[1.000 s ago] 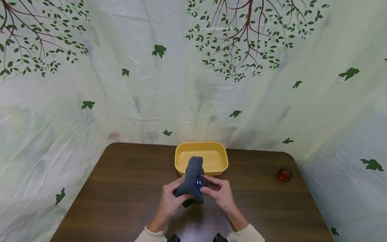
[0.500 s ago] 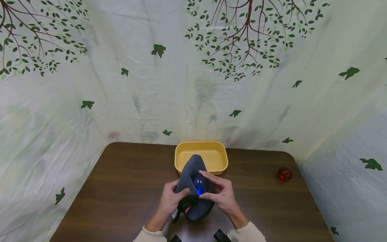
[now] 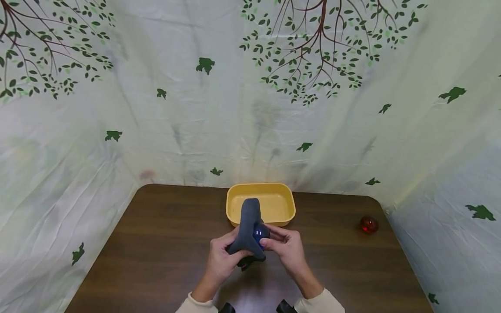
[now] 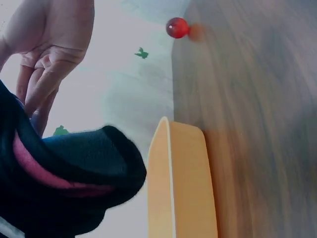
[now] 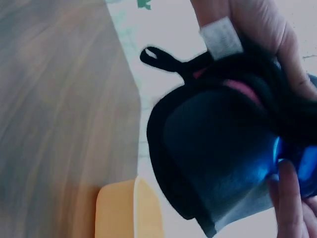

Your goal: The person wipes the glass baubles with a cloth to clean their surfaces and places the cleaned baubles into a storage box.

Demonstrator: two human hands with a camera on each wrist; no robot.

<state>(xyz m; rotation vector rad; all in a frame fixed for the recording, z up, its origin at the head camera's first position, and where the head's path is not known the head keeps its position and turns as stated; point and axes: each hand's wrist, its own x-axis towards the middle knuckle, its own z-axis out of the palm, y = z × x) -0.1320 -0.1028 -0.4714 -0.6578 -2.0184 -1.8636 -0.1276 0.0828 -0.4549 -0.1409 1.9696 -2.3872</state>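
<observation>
Illegible white label (image 5: pixel 221 38) on grey cloth (image 3: pixel 247 226)

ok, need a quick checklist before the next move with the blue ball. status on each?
1. Left hand gripping the black-trimmed grey cloth: ok.
2. Right hand pinching the blue ball: ok.
3. Blue ball free of the cloth: not ok, partly covered.
4. Blue ball's hidden side clean: cannot tell.
5. Yellow tub upright on the table: ok.
6. Red ball apart from both hands: ok.
</observation>
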